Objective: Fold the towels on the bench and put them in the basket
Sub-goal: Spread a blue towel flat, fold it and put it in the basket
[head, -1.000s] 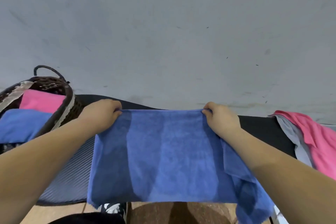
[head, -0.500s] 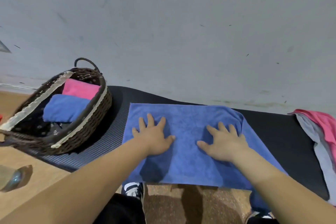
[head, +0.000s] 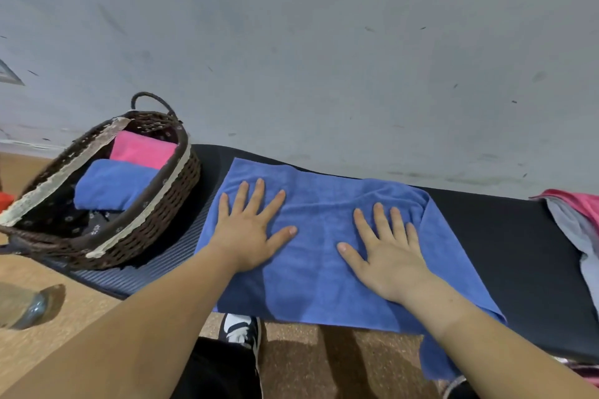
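A blue towel (head: 324, 204) lies spread on the black bench (head: 505, 236), folded over once, its near edge hanging off the front. My left hand (head: 249, 230) rests flat on its left half, fingers apart. My right hand (head: 389, 253) lies flat on its right half, fingers apart too. At the bench's left end stands a dark wicker basket (head: 155, 220); inside it lie a folded blue towel (head: 113, 185) and a folded pink towel (head: 142, 149).
A pile of pink and grey towels (head: 577, 214) lies at the bench's right end. A grey wall rises right behind the bench. My shoe (head: 241, 330) and the brown floor show below the bench's front edge.
One second ago both hands gripped the towel's top corners in the air. They laid it on the bench, let go, and now press flat on it; the view has shifted left.
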Tool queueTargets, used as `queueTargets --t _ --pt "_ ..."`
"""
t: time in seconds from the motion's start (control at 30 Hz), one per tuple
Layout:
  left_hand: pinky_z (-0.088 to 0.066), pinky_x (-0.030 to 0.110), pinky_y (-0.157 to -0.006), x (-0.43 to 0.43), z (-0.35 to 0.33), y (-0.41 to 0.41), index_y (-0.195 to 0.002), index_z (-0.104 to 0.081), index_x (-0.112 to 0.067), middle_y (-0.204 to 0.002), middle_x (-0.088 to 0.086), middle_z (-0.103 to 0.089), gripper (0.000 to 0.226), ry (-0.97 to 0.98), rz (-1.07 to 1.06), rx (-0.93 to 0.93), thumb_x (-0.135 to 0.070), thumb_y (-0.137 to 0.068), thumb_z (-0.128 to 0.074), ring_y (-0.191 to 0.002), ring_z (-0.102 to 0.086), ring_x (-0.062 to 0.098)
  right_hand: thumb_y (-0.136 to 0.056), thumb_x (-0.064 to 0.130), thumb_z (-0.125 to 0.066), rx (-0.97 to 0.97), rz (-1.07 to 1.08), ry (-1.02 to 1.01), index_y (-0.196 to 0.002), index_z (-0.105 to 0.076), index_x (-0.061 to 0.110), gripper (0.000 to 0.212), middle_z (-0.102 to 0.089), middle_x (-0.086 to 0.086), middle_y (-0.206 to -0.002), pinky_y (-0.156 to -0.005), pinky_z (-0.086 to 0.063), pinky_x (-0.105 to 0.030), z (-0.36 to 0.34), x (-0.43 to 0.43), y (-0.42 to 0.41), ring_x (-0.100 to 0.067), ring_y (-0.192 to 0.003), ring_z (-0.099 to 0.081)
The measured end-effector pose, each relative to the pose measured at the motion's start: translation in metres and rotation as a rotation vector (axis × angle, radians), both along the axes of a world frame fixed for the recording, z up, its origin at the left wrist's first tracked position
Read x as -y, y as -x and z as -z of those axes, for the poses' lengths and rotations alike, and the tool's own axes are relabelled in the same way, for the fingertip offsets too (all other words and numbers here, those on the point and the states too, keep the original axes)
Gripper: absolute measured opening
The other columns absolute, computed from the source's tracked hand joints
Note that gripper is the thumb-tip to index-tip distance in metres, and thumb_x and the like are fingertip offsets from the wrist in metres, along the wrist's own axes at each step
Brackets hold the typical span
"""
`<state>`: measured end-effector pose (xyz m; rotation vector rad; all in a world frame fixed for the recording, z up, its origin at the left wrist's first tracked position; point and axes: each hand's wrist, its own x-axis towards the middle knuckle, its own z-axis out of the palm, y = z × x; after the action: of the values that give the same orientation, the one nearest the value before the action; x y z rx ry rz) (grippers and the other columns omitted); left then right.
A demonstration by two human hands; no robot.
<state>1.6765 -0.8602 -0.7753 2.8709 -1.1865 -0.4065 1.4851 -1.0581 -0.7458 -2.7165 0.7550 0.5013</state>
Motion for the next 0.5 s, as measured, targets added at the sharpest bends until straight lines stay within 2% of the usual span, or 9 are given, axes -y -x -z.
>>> queueTargets --t 0.07,0.13,0.2,0.23,0.27,0.3,0.37,0.5 --pt "0.008 0.059 -0.122 0.001 -0.002 0.0 -0.157 0.01 -0.047 -0.167 -0.002 0.023 0.084 -0.002 0.02 0.042 -0.086 -0.087 -0.014 -0.153 0.021 0.029 -0.095 0.076 -0.021 0.031 -0.047 -0.014 -0.161 0.006 0.035 0.083 0.022 -0.002 -0.168 -0.125 0.01 -0.049 -0.009 0.007 0.011 -0.029 -0.153 0.025" --pt "-0.001 0.061 -0.122 0.006 -0.008 0.002 -0.16 -0.006 -0.039 -0.169 0.003 0.011 0.083 0.037 0.051 0.133 -0.08 -0.09 -0.026 -0.155 0.01 0.032 -0.096 0.073 -0.031 0.092 -0.066 -0.024 -0.162 -0.009 0.033 0.081 0.009 -0.002 -0.17 -0.127 0.003 -0.046 -0.022 0.015 0.025 -0.028 -0.156 0.015" --pt "-0.015 0.063 -0.121 0.019 -0.016 0.013 -0.158 -0.028 -0.028 -0.169 0.009 -0.007 0.076 0.122 0.09 0.215 -0.063 -0.093 -0.046 -0.155 -0.007 0.036 -0.095 0.069 -0.042 0.176 -0.013 -0.025 -0.156 -0.032 0.029 0.073 -0.023 -0.003 -0.164 -0.124 -0.019 -0.041 -0.036 0.031 0.043 -0.028 -0.154 -0.015" --pt "-0.024 0.063 -0.117 0.029 -0.021 0.024 -0.153 -0.041 -0.023 -0.167 0.013 -0.019 0.068 0.193 0.128 0.239 -0.054 -0.092 -0.051 -0.153 -0.019 0.038 -0.094 0.066 -0.048 0.208 0.039 -0.026 -0.146 -0.045 0.028 0.064 -0.04 -0.002 -0.15 -0.115 -0.034 -0.039 -0.042 0.041 0.053 -0.026 -0.142 -0.034" --pt "-0.032 0.063 -0.113 0.041 -0.025 0.038 -0.144 -0.053 -0.02 -0.162 0.015 -0.031 0.061 0.276 0.182 0.255 -0.049 -0.091 -0.051 -0.148 -0.031 0.04 -0.093 0.062 -0.055 0.224 0.097 -0.03 -0.132 -0.054 0.027 0.053 -0.049 0.002 -0.132 -0.103 -0.045 -0.038 -0.047 0.054 0.065 -0.022 -0.125 -0.048" --pt "-0.04 0.061 -0.108 0.053 -0.029 0.054 -0.135 -0.061 -0.018 -0.155 0.016 -0.042 0.056 0.355 0.247 0.253 -0.048 -0.089 -0.049 -0.14 -0.043 0.04 -0.09 0.06 -0.06 0.215 0.155 -0.04 -0.116 -0.057 0.027 0.043 -0.052 0.004 -0.116 -0.09 -0.051 -0.038 -0.052 0.066 0.078 -0.018 -0.107 -0.054" --pt "-0.048 0.054 -0.103 0.078 -0.033 0.088 -0.122 -0.069 -0.019 -0.145 0.014 -0.055 0.048 0.445 0.408 0.176 -0.047 -0.087 -0.052 -0.127 -0.057 0.036 -0.08 0.061 -0.069 0.14 0.264 -0.081 -0.094 -0.055 0.027 0.04 -0.054 0.007 -0.099 -0.073 -0.053 -0.036 -0.06 0.089 0.104 -0.013 -0.084 -0.056" --pt "-0.053 0.043 -0.094 0.129 -0.034 0.141 -0.116 -0.07 -0.022 -0.138 0.003 -0.059 0.031 0.387 0.644 0.045 -0.034 -0.088 -0.064 -0.118 -0.061 0.027 -0.065 0.063 -0.08 -0.025 0.382 -0.231 -0.086 -0.061 0.021 0.051 -0.066 0.003 -0.086 -0.065 -0.049 -0.033 -0.056 0.109 0.149 -0.016 -0.076 -0.063"
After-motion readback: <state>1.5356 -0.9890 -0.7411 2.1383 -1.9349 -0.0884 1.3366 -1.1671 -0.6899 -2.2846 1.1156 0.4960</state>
